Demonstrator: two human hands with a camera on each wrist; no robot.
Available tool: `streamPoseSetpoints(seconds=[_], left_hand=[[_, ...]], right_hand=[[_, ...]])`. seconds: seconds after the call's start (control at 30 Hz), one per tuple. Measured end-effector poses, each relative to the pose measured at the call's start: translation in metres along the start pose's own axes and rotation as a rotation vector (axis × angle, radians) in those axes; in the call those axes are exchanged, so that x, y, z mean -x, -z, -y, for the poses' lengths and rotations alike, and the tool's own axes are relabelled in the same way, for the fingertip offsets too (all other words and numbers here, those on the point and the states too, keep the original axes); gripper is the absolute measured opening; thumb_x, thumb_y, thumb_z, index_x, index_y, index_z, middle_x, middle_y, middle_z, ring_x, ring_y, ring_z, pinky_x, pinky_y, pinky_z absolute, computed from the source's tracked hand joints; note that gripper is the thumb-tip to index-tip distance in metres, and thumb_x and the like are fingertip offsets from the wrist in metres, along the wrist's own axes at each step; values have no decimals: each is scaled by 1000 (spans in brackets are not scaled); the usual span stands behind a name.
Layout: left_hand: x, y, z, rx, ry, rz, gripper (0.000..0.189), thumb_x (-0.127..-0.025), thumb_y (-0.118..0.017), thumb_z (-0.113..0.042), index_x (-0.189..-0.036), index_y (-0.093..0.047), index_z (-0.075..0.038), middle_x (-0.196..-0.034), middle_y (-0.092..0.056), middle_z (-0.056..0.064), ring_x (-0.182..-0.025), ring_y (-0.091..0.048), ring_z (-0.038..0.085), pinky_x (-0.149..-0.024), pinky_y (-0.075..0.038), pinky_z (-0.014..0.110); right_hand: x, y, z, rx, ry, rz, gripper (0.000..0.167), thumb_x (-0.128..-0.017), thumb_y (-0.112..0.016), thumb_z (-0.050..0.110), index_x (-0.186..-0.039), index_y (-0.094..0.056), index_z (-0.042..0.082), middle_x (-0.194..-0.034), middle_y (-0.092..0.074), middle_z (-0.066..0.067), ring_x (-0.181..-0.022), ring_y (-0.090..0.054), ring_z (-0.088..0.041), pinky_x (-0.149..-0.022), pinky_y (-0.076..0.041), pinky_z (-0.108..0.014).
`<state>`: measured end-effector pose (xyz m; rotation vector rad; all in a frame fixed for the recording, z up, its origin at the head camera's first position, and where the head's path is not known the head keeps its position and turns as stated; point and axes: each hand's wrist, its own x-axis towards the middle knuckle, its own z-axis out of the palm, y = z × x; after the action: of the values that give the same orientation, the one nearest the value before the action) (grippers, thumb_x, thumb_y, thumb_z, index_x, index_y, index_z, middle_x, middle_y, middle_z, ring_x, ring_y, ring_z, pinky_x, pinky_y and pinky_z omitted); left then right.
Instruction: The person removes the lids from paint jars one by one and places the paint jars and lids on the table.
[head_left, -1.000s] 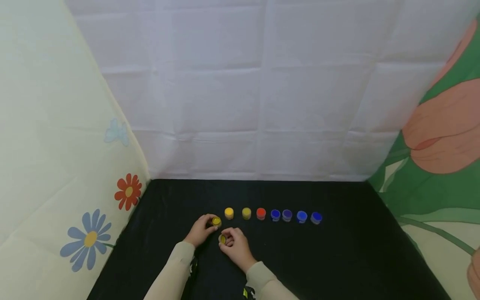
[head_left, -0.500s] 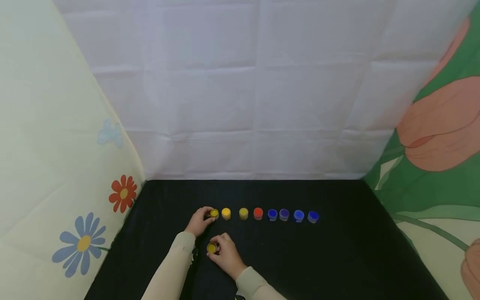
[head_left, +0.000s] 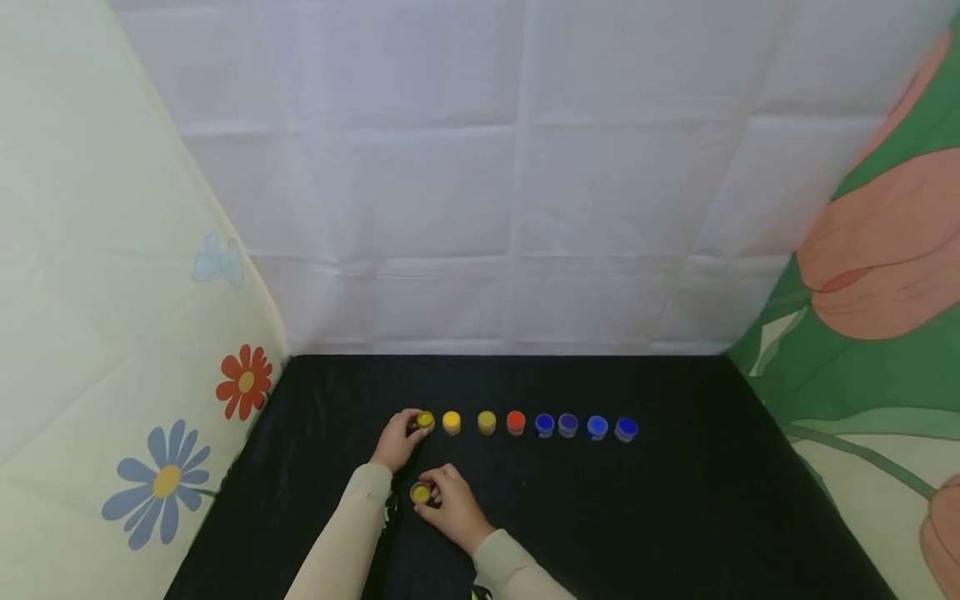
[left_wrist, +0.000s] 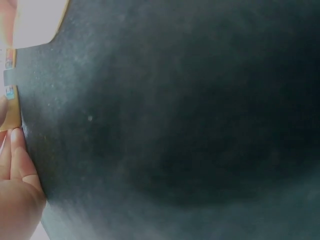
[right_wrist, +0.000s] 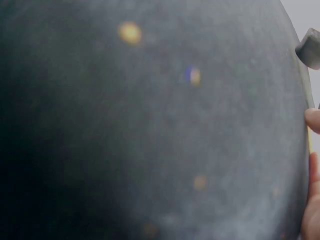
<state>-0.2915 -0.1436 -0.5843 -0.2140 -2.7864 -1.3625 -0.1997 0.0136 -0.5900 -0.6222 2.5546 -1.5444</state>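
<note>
At the left end of a row of small paint pots, my left hand [head_left: 397, 442] grips a dark-yellow paint pot [head_left: 426, 421] that stands on the black cloth, thumb and fingers about its sides. In the left wrist view, this hand [left_wrist: 20, 185] shows at the left edge against a yellow pot [left_wrist: 14, 112] with a label. Nearer to me, my right hand [head_left: 455, 510] pinches a second yellow paint pot [head_left: 421, 493] by its rim, on or just above the cloth. Only part of the right hand [right_wrist: 312, 195] appears at the edge of the right wrist view.
Rightward from the left hand run a bright yellow pot [head_left: 452, 423], an olive-yellow pot [head_left: 487, 423], a red pot [head_left: 516, 423] and several blue or purple pots [head_left: 567, 426]. Behind the black cloth [head_left: 637, 517] hangs a white sheet [head_left: 420, 208], with printed flowered cloths at both sides.
My left hand has pushed its yellow pot forward, into line with the row. My right hand has drawn back left and toward me, with its pot tipped more face-up.
</note>
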Motion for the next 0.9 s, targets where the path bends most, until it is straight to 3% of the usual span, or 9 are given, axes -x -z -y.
streamPoseSetpoints(seconds=[0.6,0.77,0.9], left_hand=[[9,2,-3,17,53,-14,34,-99,-63,-3,-131,-55,5,-119,-60,22,-111,-60,38,-96,-48,55],[15,3,-3,69,109,-27,37,-98,-62,-3,-132,-52,9,-125,-58,26,-113,-59,40,-97,-49,54],[21,4,-5,130,157,-68,34,-97,-59,-3,-127,-54,11,-123,-59,26,-111,-60,40,-96,-49,53]], right_hand=[[-2,3,-5,-17,23,15,33,-85,-81,3,-114,-67,0,-95,-53,1,-76,-51,-3,-70,-50,-21],[0,9,-6,-30,20,25,35,-85,-79,2,-116,-65,-2,-98,-56,-2,-78,-54,-6,-72,-52,-23],[2,18,-9,-5,21,-23,33,-86,-78,1,-116,-64,-2,-99,-56,-3,-81,-55,-9,-73,-53,-24]])
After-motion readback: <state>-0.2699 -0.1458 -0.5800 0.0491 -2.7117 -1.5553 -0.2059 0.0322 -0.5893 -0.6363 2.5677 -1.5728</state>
